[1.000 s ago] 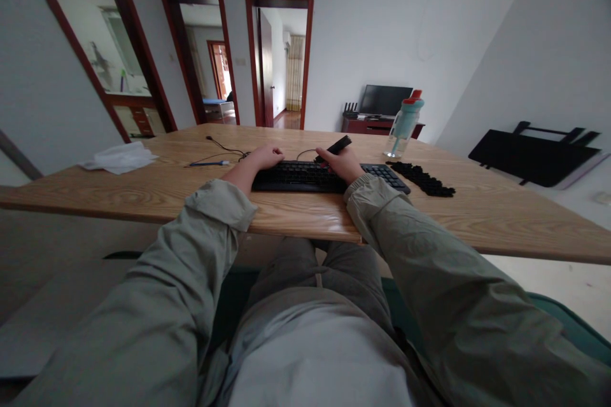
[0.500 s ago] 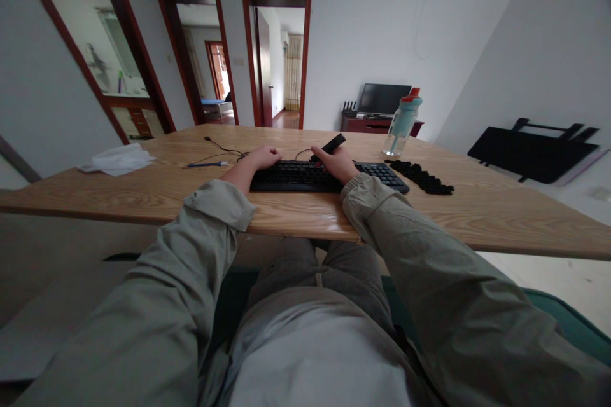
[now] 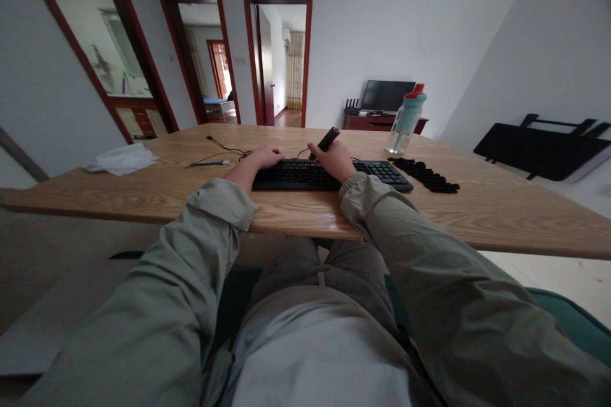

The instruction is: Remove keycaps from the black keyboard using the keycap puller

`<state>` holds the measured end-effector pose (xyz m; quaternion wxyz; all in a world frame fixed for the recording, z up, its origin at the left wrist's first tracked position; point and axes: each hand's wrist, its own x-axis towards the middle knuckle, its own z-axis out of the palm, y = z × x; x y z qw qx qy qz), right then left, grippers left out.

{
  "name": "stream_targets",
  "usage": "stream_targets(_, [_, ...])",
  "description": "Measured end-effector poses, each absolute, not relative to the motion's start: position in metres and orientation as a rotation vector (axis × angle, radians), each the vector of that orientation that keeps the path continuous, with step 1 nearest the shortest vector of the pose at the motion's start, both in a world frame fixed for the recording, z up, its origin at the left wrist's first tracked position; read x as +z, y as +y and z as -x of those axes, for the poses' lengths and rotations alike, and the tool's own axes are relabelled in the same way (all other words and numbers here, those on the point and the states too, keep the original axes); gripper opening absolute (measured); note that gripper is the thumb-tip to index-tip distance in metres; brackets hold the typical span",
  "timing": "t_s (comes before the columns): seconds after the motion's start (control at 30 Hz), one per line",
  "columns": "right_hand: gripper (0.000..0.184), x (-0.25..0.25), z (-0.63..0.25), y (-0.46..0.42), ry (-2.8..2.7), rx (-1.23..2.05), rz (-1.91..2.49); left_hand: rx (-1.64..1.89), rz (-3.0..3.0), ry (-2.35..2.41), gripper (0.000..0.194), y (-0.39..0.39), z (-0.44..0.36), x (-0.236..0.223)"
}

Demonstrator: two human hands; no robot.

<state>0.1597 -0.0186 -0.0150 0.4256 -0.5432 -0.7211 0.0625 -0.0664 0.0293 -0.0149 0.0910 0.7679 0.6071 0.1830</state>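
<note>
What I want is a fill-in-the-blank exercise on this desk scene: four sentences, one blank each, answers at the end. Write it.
1. The right hand holds a cylindrical object whose color is ____.
2. The left hand is at the ____ end of the keyboard.
3. The bottle standing on the table has a top colored ____.
4. The crumpled sheet on the table is ____.

Missing words: black; left; red; white.

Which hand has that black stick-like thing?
The right hand, gripping the black tool above the keyboard; the left hand, at the keyboard's left end, shows no such tool.
</note>
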Motion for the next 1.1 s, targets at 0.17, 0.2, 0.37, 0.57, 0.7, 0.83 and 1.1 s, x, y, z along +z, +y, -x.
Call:
stream_targets(0.17, [0.046, -0.015, -0.159, -0.024, -1.835, 0.09, 1.347, 0.566, -2.281, 1.782, 0.032, 0.031, 0.067, -0.016])
stream_targets(0.2, [0.045, -0.016, -0.16, -0.027, -1.847, 0.07, 1.348, 0.564, -2.284, 1.77, 0.032, 0.031, 0.067, -0.016])
stream_targets(0.37, [0.042, -0.018, -0.165, -0.041, -1.965, -0.034, 1.3, 0.553, -2.32, 1.766, 0.032, 0.031, 0.067, -0.016])
stream_targets(0.57, [0.028, -0.027, -0.169, -0.047, -2.104, -0.135, 1.14, 0.526, -2.342, 1.797, 0.034, 0.031, 0.066, -0.016])
stream_targets(0.7, [0.022, -0.031, -0.169, -0.045, -2.153, -0.126, 1.092, 0.522, -2.338, 1.8, 0.033, 0.031, 0.064, -0.016])
stream_targets(0.83, [0.021, -0.031, -0.165, -0.05, -2.206, -0.201, 1.006, 0.525, -2.335, 1.787, 0.032, 0.03, 0.064, -0.016])
stream_targets(1.1, [0.021, -0.034, -0.147, -0.059, -2.284, -0.346, 1.076, 0.508, -2.344, 1.783, 0.032, 0.027, 0.061, -0.015])
